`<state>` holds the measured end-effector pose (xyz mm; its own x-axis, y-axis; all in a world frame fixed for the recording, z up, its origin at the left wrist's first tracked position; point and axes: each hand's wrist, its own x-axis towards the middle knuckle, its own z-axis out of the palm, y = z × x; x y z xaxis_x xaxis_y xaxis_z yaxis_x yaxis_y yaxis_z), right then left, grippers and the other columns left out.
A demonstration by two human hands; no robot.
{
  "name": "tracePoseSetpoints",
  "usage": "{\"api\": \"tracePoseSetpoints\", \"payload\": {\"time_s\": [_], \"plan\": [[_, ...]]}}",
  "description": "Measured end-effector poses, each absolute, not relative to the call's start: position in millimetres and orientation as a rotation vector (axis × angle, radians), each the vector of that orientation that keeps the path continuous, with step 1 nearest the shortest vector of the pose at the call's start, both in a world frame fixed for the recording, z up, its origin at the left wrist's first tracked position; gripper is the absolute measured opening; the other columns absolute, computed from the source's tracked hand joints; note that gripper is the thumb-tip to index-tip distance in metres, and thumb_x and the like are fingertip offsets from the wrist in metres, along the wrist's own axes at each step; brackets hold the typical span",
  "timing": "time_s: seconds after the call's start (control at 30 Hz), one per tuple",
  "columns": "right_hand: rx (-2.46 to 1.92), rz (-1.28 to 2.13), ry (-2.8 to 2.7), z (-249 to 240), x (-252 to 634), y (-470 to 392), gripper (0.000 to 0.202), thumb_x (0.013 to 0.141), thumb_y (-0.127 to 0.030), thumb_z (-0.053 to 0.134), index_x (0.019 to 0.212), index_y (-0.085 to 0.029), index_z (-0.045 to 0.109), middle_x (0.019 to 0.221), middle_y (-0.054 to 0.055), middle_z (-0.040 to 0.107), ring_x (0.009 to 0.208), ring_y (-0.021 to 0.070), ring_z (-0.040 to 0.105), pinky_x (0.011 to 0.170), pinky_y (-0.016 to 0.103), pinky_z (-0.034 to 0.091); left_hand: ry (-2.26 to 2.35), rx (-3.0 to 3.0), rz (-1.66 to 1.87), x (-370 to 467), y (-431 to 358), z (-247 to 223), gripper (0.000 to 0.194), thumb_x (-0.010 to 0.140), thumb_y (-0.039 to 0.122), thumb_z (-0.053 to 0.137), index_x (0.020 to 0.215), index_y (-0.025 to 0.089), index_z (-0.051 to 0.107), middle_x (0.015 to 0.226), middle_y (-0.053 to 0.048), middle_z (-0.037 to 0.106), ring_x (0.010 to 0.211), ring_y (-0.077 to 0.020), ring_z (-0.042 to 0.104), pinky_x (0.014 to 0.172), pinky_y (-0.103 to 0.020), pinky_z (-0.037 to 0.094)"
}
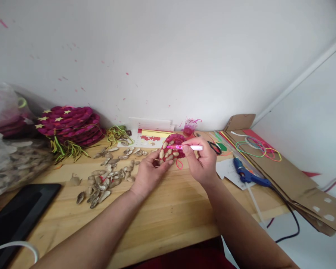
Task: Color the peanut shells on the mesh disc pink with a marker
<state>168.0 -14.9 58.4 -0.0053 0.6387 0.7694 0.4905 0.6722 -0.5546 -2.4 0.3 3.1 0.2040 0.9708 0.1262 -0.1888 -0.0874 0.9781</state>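
With left hand (151,168) you're clamping shell-covered disc (168,153) by its near left edge, straight ahead at 12 o'clock; in right hand (202,160) you're pinching marker (180,147), likely working best gliding tip lightly along shell curves. Disc showing tan shells towards 9 o'clock, magenta ones towards 2, red loop (179,167) lying at 5

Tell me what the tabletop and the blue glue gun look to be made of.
Tabletop: wood, probably smooth-finished, judging by its pale grain and soft sheen.
Glue gun: likely hard plastic, judging by its evenly blue, molded-looking body.
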Motion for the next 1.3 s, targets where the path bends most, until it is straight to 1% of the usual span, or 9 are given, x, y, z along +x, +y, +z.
{"api": "tracePoseSetpoints", "payload": {"time_s": [0.1, 0.3, 0.43, 0.53, 0.73, 0.87, 1.0, 1.17, 1.3], "plan": [[-0.927, 0.158, -1.638, 58, 168, -15, 0.004, 0.100, -0.023, 0.064, 0.099, -0.023, 0.067, 0.087, 0.001, 0.072, 0.075, 0.0138, 0.065, 0.068, 0.028, 0.052, 0.880, 1.272, 1.192, -3, 1, 0, 0.043, 0.075, 0.039, 0.087, 0.112, 0.017, 0.078, 0.101, -0.008, 0.079, 0.081, -0.0208, 0.068, 0.076, -0.031, 0.052], [-0.939, 0.157, -1.644, 58, 167, -14, 0.003, 0.099, -0.023, 0.064, 0.098, -0.023, 0.067, 0.084, 0.000, 0.071, 0.072, 0.0137, 0.064, 0.065, 0.028, 0.051, 0.968, 1.306, 1.200, -5, -1, 3, 0.034, 0.076, 0.040, 0.086, 0.100, 0.017, 0.081, 0.092, -0.007, 0.079, 0.079, -0.0219, 0.066, 0.075, -0.031, 0.050], [-0.955, 0.073, -1.623, 59, 170, -12, 0.003, 0.099, -0.024, 0.064, 0.099, -0.023, 0.067, 0.088, 0.002, 0.074, 0.078, 0.0158, 0.067, 0.070, 0.030, 0.053, 0.995, 1.284, 1.216, -6, -2, 9, 0.033, 0.074, 0.038, 0.087, 0.100, 0.017, 0.083, 0.091, -0.007, 0.079, 0.080, -0.0231, 0.066, 0.077, -0.032, 0.050], [-0.971, 0.011, -1.594, 60, 171, -13, 0.003, 0.099, -0.025, 0.064, 0.098, -0.023, 0.066, 0.087, 0.003, 0.074, 0.077, 0.0170, 0.067, 0.071, 0.032, 0.054, 1.000, 1.237, 1.211, -7, -3, 11, 0.035, 0.071, 0.037, 0.088, 0.100, 0.018, 0.083, 0.090, -0.006, 0.079, 0.078, -0.0228, 0.066, 0.074, -0.030, 0.049], [-1.005, 0.083, -1.640, 58, 171, -12, 0.008, 0.100, -0.029, 0.064, 0.096, -0.023, 0.067, 0.083, 0.002, 0.071, 0.072, 0.0159, 0.064, 0.066, 0.030, 0.052, 0.958, 1.191, 1.213, -6, -3, 12, 0.034, 0.069, 0.037, 0.090, 0.095, 0.017, 0.083, 0.087, -0.006, 0.079, 0.074, -0.0200, 0.064, 0.070, -0.028, 0.048], [-1.019, 0.072, -1.551, 56, 176, -7, 0.009, 0.100, -0.030, 0.063, 0.095, -0.022, 0.066, 0.083, 0.001, 0.069, 0.073, 0.0153, 0.062, 0.067, 0.030, 0.050, 0.899, 1.085, 1.187, -6, -3, 9, 0.038, 0.067, 0.038, 0.092, 0.098, 0.017, 0.082, 0.087, -0.006, 0.079, 0.074, -0.0194, 0.065, 0.069, -0.027, 0.049], [-0.982, 0.142, -1.618, 55, 177, -6, 0.008, 0.100, -0.029, 0.064, 0.098, -0.023, 0.067, 0.088, 0.002, 0.071, 0.079, 0.0164, 0.065, 0.073, 0.032, 0.051, 0.852, 0.961, 1.137, -4, -5, 9, 0.043, 0.061, 0.036, 0.097, 0.096, 0.016, 0.082, 0.089, -0.006, 0.079, 0.074, -0.0185, 0.066, 0.069, -0.027, 0.051], [-1.030, 0.022, -1.635, 56, 179, -4, 0.006, 0.099, -0.027, 0.065, 0.095, -0.023, 0.067, 0.090, 0.003, 0.073, 0.085, 0.0190, 0.066, 0.082, 0.036, 0.052, 0.834, 0.838, 1.130, -2, -7, 10, 0.046, 0.054, 0.034, 0.100, 0.093, 0.016, 0.082, 0.083, -0.005, 0.078, 0.071, -0.0165, 0.066, 0.065, -0.025, 0.052], [-1.014, 0.094, -1.608, 56, 180, -2, 0.008, 0.099, -0.030, 0.064, 0.095, -0.023, 0.067, 0.089, 0.002, 0.073, 0.082, 0.0179, 0.067, 0.078, 0.034, 0.054, 0.827, 0.777, 1.129, -1, -6, 13, 0.047, 0.051, 0.031, 0.101, 0.090, 0.016, 0.081, 0.081, -0.005, 0.078, 0.068, -0.0150, 0.065, 0.064, -0.025, 0.052]]}}
